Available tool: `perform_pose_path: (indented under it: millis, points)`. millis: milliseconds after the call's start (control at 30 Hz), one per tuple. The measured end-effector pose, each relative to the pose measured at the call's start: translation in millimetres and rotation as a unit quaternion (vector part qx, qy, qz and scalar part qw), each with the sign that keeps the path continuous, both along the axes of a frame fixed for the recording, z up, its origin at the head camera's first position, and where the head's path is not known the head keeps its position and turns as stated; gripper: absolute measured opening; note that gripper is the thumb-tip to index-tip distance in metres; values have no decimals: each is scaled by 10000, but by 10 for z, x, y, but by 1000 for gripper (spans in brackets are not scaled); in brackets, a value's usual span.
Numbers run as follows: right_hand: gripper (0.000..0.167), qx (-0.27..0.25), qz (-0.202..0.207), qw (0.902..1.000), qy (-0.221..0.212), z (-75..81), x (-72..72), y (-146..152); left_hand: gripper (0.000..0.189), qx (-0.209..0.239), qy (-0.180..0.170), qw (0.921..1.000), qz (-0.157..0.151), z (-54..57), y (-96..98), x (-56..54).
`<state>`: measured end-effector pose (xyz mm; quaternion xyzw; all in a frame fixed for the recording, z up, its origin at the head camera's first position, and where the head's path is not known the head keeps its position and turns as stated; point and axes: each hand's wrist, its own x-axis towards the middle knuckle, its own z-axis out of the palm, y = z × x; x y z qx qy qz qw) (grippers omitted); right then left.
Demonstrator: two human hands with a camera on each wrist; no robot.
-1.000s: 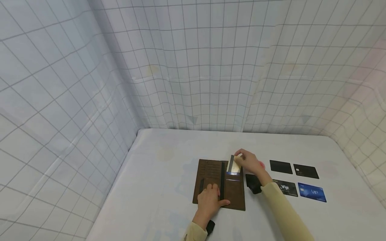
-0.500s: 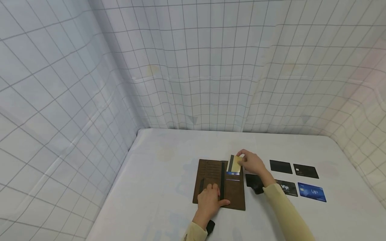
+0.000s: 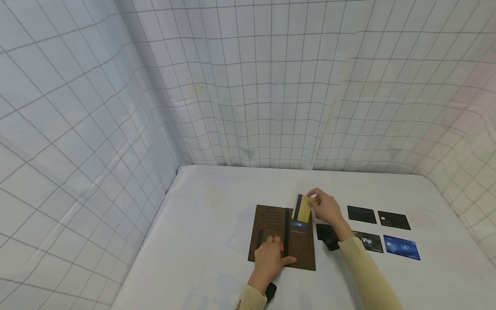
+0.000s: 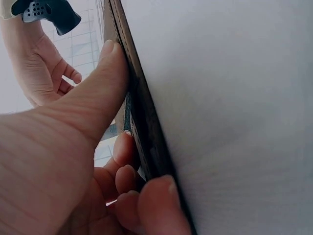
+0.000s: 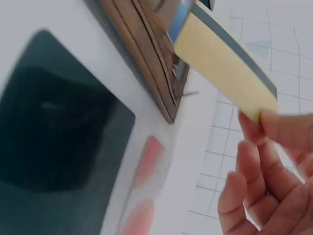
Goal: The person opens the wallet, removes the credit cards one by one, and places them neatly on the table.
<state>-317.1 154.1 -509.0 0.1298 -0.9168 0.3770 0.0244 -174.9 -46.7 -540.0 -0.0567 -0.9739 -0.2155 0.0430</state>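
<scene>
A brown wallet (image 3: 302, 252) lies spread flat on the white-covered table. My left hand (image 3: 268, 257) rests on its lower middle; in the left wrist view the thumb (image 4: 110, 81) lies along the wallet and the other fingertips touch it. My right hand (image 3: 326, 209) pinches a gold card (image 3: 303, 208) with a dark stripe between thumb and fingertips, at the wallet's upper right. In the right wrist view the gold card (image 5: 225, 58) is tilted, its lower end close by a blue card (image 5: 181, 20) in the wallet slot.
To the right lie two black cards, one plain (image 3: 361, 214) and one with a chip (image 3: 394, 220), a dark Vip card (image 3: 370, 242) and a blue VIP card (image 3: 401, 247). Another dark card (image 5: 63, 132) lies beside the wallet. A checked curtain (image 3: 248, 107) stands behind the table.
My right hand has moved a little up and to the right, and the gold card has come up with it, showing more of the blue card below. My left hand has stayed put.
</scene>
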Motion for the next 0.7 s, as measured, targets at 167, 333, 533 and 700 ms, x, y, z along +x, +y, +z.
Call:
perform_pose_path:
  millis: [167,333,533,700]
  points:
    - [17,111,116,9999,-64,37,29,41,50,-5,53,10000,-17,2,-3,-2]
    - [15,170,10,9999,-7,33,55,97,50,-16,39,10000,-36,12,-8,7]
    - [14,260,-32,9994,211,72,106,178,50,-53,95,9999,-44,16,-14,12]
    - [16,297,-75,9994,135,106,177,250,50,-75,49,10000,-35,11,-13,6]
